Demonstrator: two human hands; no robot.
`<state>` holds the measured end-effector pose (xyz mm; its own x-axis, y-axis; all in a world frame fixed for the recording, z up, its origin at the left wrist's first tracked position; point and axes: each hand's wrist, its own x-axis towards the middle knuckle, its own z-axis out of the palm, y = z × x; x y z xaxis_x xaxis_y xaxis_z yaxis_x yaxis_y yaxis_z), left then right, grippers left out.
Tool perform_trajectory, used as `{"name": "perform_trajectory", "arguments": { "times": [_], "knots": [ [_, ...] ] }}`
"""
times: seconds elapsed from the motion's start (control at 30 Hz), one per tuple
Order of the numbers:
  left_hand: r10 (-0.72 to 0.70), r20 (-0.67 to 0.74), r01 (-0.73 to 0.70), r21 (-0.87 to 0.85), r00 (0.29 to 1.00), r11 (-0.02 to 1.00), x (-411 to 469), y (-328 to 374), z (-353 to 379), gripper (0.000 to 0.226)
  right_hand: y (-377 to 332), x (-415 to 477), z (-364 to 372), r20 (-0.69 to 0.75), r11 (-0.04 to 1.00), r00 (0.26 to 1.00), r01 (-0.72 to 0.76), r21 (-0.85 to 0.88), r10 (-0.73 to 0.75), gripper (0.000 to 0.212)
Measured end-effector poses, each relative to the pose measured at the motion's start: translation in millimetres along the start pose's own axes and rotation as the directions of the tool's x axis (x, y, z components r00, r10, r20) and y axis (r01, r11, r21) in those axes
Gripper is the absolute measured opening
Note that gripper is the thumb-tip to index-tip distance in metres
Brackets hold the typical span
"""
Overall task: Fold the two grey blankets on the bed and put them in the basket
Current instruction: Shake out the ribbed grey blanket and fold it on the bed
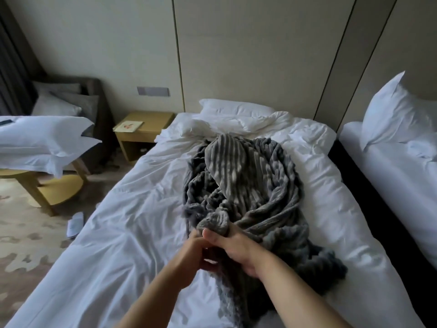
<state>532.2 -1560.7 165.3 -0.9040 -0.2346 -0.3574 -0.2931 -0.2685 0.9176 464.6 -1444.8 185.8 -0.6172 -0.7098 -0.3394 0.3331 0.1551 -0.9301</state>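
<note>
Grey ribbed fleece lies heaped down the middle of the bed [132, 209], in the centre of the frame: the blankets [246, 185] form 1 crumpled pile, soft and plush, with raised cords running lengthwise, and I cannot tell where one blanket ends and the other begins. The pile trails toward the lower centre of the frame, where it passes under both wrists.

At lower centre the right hand [233, 249] is closed around a bunched edge of the fleece, thumb pointing up along the fold. The left hand [192, 254] sits just beside it, touching it, fingers curled narrow at the same bunch; whether it actually grips cloth I cannot tell.

White cotton sheets, creased and rumpled, cover the bed, with a flat white pillow [234, 107] at its head against a pale panelled wall. At right stands a second bed [390, 171] with an upright plump pillow. At left centre is a boxy yellow wooden nightstand [151, 129] with a square card [128, 125] on top; its print is too small to read. At lower left a white slipper [75, 224] lies on patterned carpet.
</note>
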Motion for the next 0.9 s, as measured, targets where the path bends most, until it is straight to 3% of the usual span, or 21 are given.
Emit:
{"name": "perform_trajectory", "arguments": {
  "times": [0.1, 0.3, 0.4, 0.47, 0.53, 0.63, 0.7, 0.73, 0.8, 0.9],
  "knots": [
    [-0.104, 0.098, 0.097, 0.073, 0.99, 0.993, -10, -12, -20, 0.041, 23, -3, 1, 0.004, 0.999, 1.0, 0.028, 0.019, -0.028, 0.019],
    [-0.206, -0.045, 0.207, 0.026, 0.978, 0.978, -10, -40, -24, 0.027, 63, -5, -12, -0.259, 0.996, 0.966, -0.013, -0.087, -0.01, 0.016],
    [-0.161, -0.147, 0.15, -0.079, 0.976, 0.985, -4, -45, -24, 0.028, 64, -8, -31, -0.382, 0.988, 0.924, 0.027, 0.152, 0.033, 0.021],
    [-0.168, -0.223, 0.099, -0.291, 0.96, 0.952, 2, -46, -26, 0.027, 59, -11, -46, -0.42, 0.896, 0.903, 0.113, 0.43, 0.087, 0.02],
    [-0.168, -0.285, 0.029, -0.434, 0.944, 0.9, 6, -49, -34, 0.022, 56, -14, -67, -0.508, 0.761, 0.852, 0.244, 0.601, 0.128, 0.028],
    [-0.233, -0.391, -0.092, -0.656, 0.89, 0.749, 13, -51, -53, 0.024, 59, -22, -104, -0.617, 0.578, 0.744, 0.394, 0.715, 0.257, 0.042],
    [-0.319, -0.406, -0.126, -0.764, 0.856, 0.633, 12, -56, -64, 0.026, 65, -29, -125, -0.609, 0.512, 0.684, 0.383, 0.769, 0.402, 0.045],
    [-0.341, -0.388, -0.103, -0.776, 0.856, 0.623, 10, -58, -69, 0.024, 69, -32, -129, -0.603, 0.509, 0.669, 0.37, 0.777, 0.435, 0.045],
    [-0.345, -0.369, -0.035, -0.725, 0.863, 0.688, 6, -52, -71, 0.024, 74, -34, -132, -0.621, 0.548, 0.658, 0.359, 0.755, 0.425, 0.047],
    [-0.381, -0.266, 0.192, -0.537, 0.885, 0.821, 6, -25, -69, 0.025, 55, -34, -124, -0.612, 0.641, 0.715, 0.302, 0.706, 0.337, 0.056]
  ]
}}
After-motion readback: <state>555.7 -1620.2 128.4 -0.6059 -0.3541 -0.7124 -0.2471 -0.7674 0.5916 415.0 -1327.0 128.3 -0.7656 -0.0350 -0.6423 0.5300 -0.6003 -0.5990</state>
